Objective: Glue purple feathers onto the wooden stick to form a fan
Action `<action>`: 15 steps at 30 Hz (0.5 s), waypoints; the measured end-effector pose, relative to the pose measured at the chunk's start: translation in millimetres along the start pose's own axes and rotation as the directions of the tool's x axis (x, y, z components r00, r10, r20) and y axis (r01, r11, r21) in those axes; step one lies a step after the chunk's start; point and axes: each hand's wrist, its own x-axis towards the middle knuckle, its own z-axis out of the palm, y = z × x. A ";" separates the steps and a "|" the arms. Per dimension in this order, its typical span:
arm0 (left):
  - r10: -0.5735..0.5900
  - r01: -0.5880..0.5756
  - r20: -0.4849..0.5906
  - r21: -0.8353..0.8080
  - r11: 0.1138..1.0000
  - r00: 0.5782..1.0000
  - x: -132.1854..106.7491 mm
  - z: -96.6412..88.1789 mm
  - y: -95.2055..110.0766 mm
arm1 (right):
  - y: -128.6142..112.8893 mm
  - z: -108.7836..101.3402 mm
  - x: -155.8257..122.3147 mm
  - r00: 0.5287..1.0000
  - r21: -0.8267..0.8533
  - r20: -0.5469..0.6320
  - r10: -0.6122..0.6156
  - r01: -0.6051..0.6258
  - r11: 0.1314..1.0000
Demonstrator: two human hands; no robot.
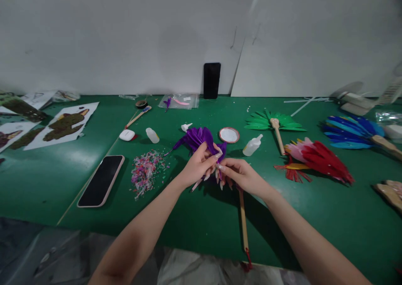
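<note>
My left hand (200,164) and my right hand (239,172) meet at the middle of the table, both closed with fingertips pinching a purple feather (220,154) between them. More purple feathers (197,137) lie bunched just behind my left hand. A wooden handle (243,220) with a red cord at its end points toward me from below my right hand; my fingers hide its upper end. A white round lid (229,135) with a red rim lies beyond the hands. Right of it lies a small white squeeze bottle (252,145) with a nozzle.
Colourful chips (147,172) and a phone (102,181) lie to the left. An uncapped bottle (152,135) and a white case (127,135) are behind them. Green (295,123), red (329,161) and blue feather fans (351,132) lie right. Another phone (212,80) leans on the wall.
</note>
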 end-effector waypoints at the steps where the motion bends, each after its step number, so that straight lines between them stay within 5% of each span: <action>1: 0.000 0.000 0.002 0.002 1.000 1.000 -0.1 -0.2 0.0 | 0.4 0.0 0.1 1.000 -0.008 -0.002 0.000 0.000 1.000; 15: 0.007 -0.007 -0.006 -0.025 1.000 1.000 1.7 -1.4 -1.0 | 1.8 2.9 1.8 0.999 0.038 -0.047 -0.008 0.010 0.999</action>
